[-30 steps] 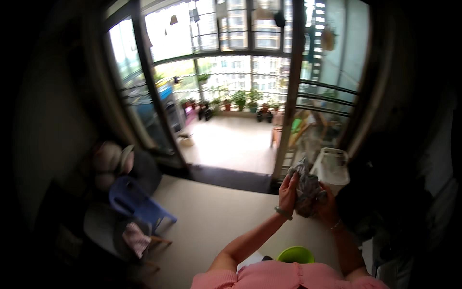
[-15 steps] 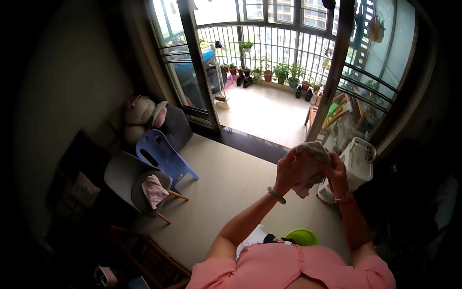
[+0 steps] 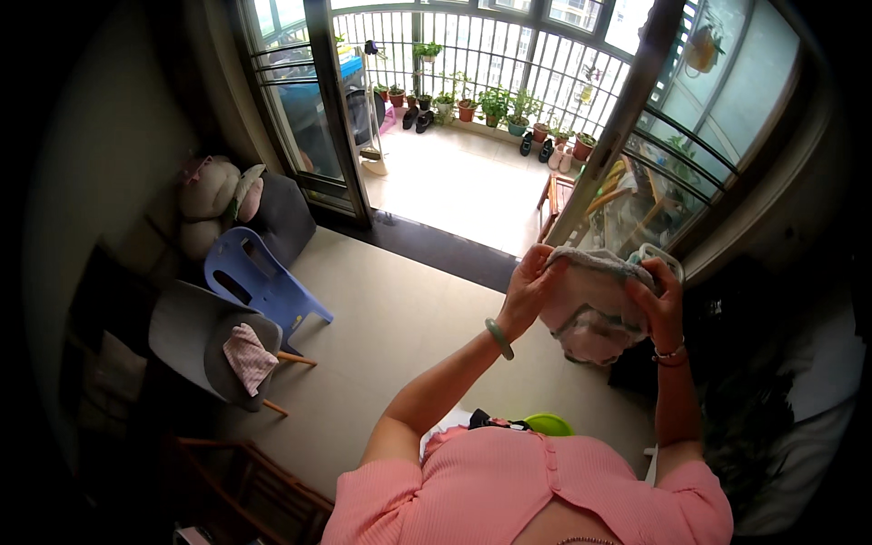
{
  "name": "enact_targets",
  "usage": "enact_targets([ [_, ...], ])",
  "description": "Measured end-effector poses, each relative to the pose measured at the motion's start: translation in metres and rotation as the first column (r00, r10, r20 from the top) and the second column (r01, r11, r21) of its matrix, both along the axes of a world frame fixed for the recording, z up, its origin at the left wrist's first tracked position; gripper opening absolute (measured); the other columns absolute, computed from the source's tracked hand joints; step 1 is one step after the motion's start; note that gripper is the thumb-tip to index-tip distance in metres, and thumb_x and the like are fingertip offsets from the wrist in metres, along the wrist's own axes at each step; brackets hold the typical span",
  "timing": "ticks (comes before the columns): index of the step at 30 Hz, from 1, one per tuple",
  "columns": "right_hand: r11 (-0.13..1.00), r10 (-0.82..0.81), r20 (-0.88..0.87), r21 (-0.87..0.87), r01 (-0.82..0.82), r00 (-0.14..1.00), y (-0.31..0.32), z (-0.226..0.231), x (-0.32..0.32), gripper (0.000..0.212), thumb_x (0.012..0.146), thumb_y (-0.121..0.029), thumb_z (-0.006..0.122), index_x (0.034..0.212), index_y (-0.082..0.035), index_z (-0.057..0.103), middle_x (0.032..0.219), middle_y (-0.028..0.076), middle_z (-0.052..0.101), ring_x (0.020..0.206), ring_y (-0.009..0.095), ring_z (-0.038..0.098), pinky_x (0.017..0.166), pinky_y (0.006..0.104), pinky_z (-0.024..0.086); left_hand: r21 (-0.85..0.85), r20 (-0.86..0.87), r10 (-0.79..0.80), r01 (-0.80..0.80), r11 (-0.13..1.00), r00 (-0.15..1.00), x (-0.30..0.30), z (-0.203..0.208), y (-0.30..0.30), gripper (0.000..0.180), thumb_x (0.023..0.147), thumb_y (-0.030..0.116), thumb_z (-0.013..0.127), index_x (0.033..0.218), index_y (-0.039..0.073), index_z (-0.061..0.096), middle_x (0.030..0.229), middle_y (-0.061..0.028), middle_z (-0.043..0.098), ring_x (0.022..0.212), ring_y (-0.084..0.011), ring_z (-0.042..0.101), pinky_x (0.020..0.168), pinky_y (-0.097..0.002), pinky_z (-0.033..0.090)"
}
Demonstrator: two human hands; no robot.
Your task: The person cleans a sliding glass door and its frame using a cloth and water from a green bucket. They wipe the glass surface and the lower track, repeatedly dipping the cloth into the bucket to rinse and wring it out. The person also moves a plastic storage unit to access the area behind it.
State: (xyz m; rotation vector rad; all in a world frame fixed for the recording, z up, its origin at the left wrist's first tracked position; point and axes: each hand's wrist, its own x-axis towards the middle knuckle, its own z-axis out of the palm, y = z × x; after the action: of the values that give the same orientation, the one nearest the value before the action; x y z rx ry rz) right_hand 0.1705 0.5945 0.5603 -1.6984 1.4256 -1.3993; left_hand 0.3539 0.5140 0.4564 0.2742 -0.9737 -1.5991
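Note:
Held up in front of me is a pale cloth (image 3: 595, 304) with a greyish top edge and a faint print; whether it is a garment or a towel I cannot tell. My left hand (image 3: 527, 292) pinches its upper left corner. At the upper right, my right hand (image 3: 661, 304) grips the other end, so the cloth hangs spread between them, bunched at the bottom. The cloth partly hides a white stand (image 3: 668, 260) behind it. Below my chest a green basin (image 3: 550, 424) shows in part, next to some dark and white fabric (image 3: 490, 420).
On the left stand a grey chair (image 3: 182, 322) with a pink striped cloth (image 3: 248, 359) on it, a blue plastic chair (image 3: 238, 268) and a stuffed toy (image 3: 211, 191). Ahead, a dark sill (image 3: 445, 252) leads to a balcony with potted plants (image 3: 495, 104) and shoes. A wooden chair (image 3: 263, 486) is lower left.
My hands have moved apart, and the bunched cloth is now spread wider between them. The view has shifted to the right, so the room appears farther left.

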Motion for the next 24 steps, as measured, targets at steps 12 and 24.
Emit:
enact_targets([
  [12,0.983,0.063,-0.107,0.176,-0.043,0.992,-0.149,0.007,0.095,0.013,0.082,-0.012,0.07,0.088,-0.003,0.063,0.08,-0.002,0.058,0.073,0.004,0.05,0.064,0.0196,0.041,0.259,0.175,-0.506,0.456,0.851,0.845,0.117,-0.038,-0.152,0.027,0.093,0.03,0.058,0.103,0.005,0.059,0.092,-0.0065,0.063,0.087,-0.012,0.059,0.075,-0.0256,0.048],
  [24,0.925,0.259,-0.277,-0.204,-0.321,0.925,-0.29,-0.031,0.159,0.034,0.082,-0.016,0.068,0.114,-0.007,0.06,0.114,0.007,0.061,0.1,0.015,0.057,0.084,0.027,0.047,-0.177,0.259,-0.413,0.463,0.869,0.873,0.113,-0.058,-0.211,0.039,0.09,0.017,0.06,0.125,0.004,0.049,0.117,-0.0061,0.054,0.108,-0.0154,0.05,0.097,-0.0264,0.04],
])
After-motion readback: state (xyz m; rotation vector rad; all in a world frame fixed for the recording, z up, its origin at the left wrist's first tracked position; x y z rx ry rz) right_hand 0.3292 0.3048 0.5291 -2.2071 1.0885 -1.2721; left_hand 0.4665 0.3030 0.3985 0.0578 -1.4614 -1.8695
